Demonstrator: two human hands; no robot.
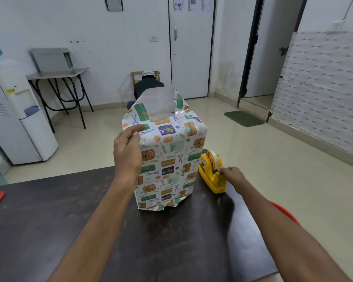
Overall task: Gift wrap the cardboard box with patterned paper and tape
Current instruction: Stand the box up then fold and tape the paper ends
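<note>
Our left hand (128,143) pinches the folded top corner of the tall box wrapped in patterned paper (167,157), upright on the dark desk (49,220); our right hand (230,176) pinches tape at the yellow plastic dispenser (212,174). Sides look covered (top flap stands unfolded, bottom crumpled), so the ends remain.

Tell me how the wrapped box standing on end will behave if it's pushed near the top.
It would probably tip rather than slide: the wrapped box stands tall on a narrow base on the table, and the left hand grips its upper corner. The glossy paper may be slippery. The unfolded top flap looks floppy and would likely bend if pressed.
</note>
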